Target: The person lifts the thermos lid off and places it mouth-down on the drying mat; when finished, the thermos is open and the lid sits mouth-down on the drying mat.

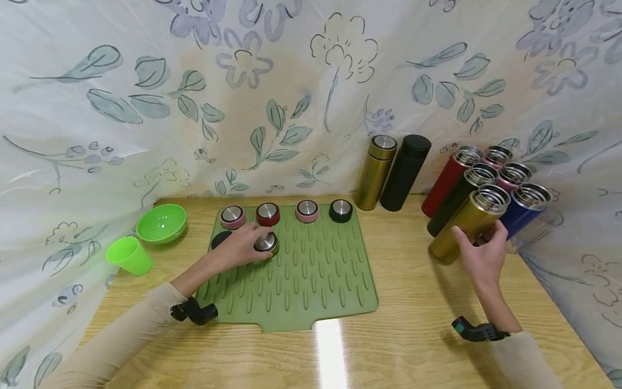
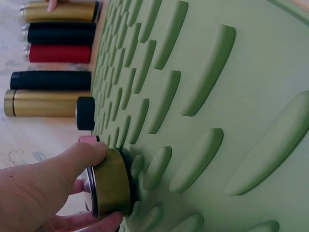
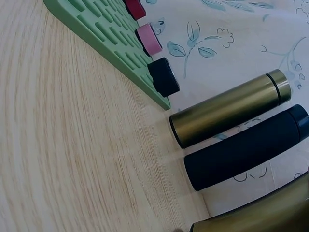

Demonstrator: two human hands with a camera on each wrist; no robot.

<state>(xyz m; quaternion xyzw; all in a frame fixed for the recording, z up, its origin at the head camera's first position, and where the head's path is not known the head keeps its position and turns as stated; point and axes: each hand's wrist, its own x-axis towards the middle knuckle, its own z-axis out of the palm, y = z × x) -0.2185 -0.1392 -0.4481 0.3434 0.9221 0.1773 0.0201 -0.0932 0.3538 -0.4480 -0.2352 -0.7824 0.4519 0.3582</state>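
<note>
My left hand (image 1: pixel 243 246) pinches a gold lid (image 1: pixel 266 243) with a steel top on the green mat (image 1: pixel 320 292); in the left wrist view, thumb and fingers lie on either side of the gold lid (image 2: pixel 112 183). At the right, my right hand (image 1: pixel 483 254) grips a lidless gold bottle (image 1: pixel 454 229), its steel neck facing up. That gold bottle (image 3: pixel 265 208) shows only partly in the right wrist view, at the lower right corner. Directly behind it are open-topped bottles: a dark one (image 1: pixel 449 205), a blue one (image 1: pixel 520 213), a red one (image 1: pixel 444 181) and pink ones.
Pink (image 1: pixel 232 216), red (image 1: pixel 268 214), another pink (image 1: pixel 307 210) and black (image 1: pixel 341 210) lids line the mat's back edge. A capped gold bottle (image 1: pixel 375 173) and black bottle (image 1: pixel 405 173) stand behind. A green bowl (image 1: pixel 161 224) and green cup (image 1: pixel 130 256) are at the left.
</note>
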